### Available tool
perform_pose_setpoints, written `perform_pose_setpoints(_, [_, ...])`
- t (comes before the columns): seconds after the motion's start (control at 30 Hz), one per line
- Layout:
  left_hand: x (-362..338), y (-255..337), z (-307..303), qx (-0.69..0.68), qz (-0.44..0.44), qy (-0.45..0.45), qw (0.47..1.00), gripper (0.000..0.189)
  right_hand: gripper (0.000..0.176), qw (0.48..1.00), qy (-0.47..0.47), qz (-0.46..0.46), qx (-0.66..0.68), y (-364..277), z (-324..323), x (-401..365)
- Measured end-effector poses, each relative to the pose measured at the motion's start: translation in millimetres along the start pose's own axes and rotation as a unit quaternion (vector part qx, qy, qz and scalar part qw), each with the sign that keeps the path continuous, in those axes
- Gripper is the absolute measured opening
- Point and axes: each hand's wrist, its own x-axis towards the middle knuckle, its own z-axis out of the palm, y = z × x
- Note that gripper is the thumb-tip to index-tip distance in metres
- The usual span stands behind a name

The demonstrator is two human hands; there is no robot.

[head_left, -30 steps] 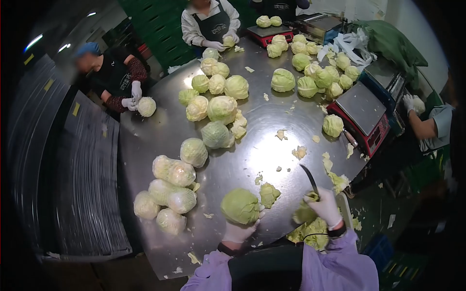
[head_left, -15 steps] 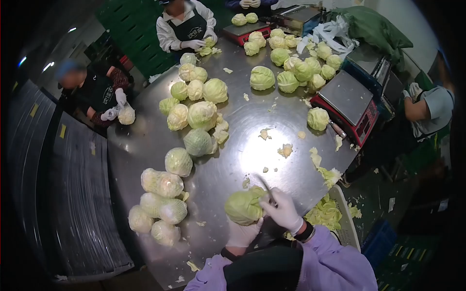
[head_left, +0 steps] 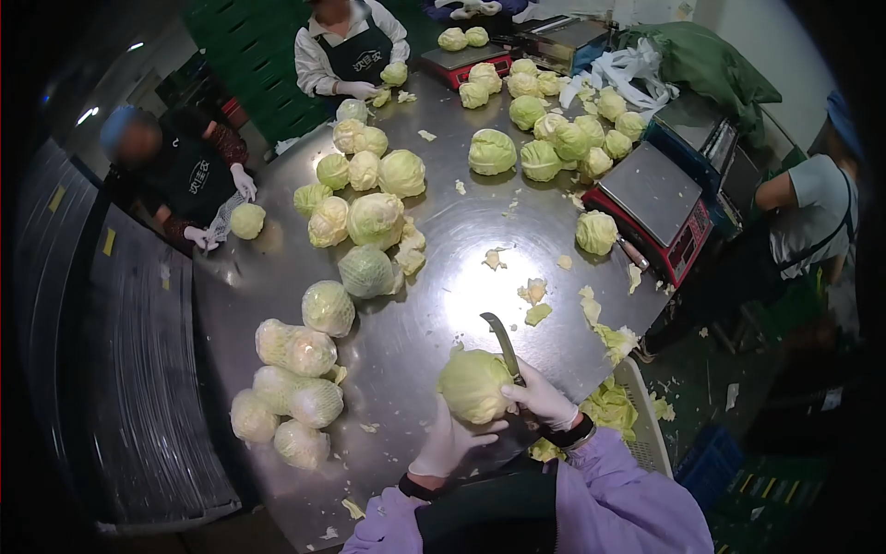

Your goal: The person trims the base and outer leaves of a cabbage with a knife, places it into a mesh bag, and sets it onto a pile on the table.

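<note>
A pale green cabbage [head_left: 475, 386] is held just above the near part of the steel table. My left hand [head_left: 454, 441], in a white glove, cups it from below and the left, with fingers spread under it. My gloved right hand [head_left: 544, 399] grips a curved knife [head_left: 503, 342], its blade pointing up and away behind the cabbage; the handle is mostly hidden in the palm. The right thumb touches the cabbage's right side. Beyond the knife lie a green leaf piece [head_left: 538, 315] and yellowish trimmings [head_left: 532, 291].
Net-wrapped cabbages [head_left: 317, 403] stand at left, bare ones [head_left: 492, 152] farther back. A red scale [head_left: 651, 198] sits at right, a knife with a brown handle [head_left: 633, 253] beside it. A white basket [head_left: 646, 406] of leaves is near my right arm. Co-workers stand around the steel table [head_left: 397, 462].
The cabbage has turned in my hands, and the knife has come away from its top. A green leaf piece now lies by the trimmings. The left co-worker's cabbage now rests apart from the hands.
</note>
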Motion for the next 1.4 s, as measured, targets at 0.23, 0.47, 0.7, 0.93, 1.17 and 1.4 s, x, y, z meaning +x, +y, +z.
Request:
perform_pose_setpoints(0.23, [-7.3, -0.1, 2.3, 0.137, 0.284, 0.071, 0.946, 0.079, 0.043, 0.98, 0.012, 0.163, 0.111, -13.0, 24.9, -15.7])
perform_pose_setpoints(0.47, [-11.7, -3.8, -13.4, -0.155, 0.147, 0.015, 0.977, 0.078, 0.037, 0.993, 0.093, 0.062, -0.035, -31.8, 12.4, -28.8])
perform_pose_setpoints(0.7, [-9.4, -6.4, -10.8, -0.206, 0.126, 0.039, 0.97, 0.068, 0.063, 0.828, 0.024, -0.224, -0.514, -38.9, 42.0, -33.8])
perform_pose_setpoints(0.93, [-19.2, -10.9, -17.4, -0.223, 0.092, 0.061, 0.968, 0.062, 0.063, 0.811, -0.057, -0.148, -0.564, -44.3, 52.6, -34.5])
perform_pose_setpoints(1.17, [-19.6, -15.5, -28.9, -0.185, 0.069, 0.035, 0.98, 0.063, 0.059, 0.798, -0.044, -0.115, -0.591, -30.0, 56.5, -32.7])
perform_pose_setpoints(1.4, [-15.5, -16.4, -38.8, -0.169, 0.046, 0.044, 0.984, 0.064, 0.051, 0.785, 0.01, -0.131, -0.606, -16.2, 63.4, -25.7])
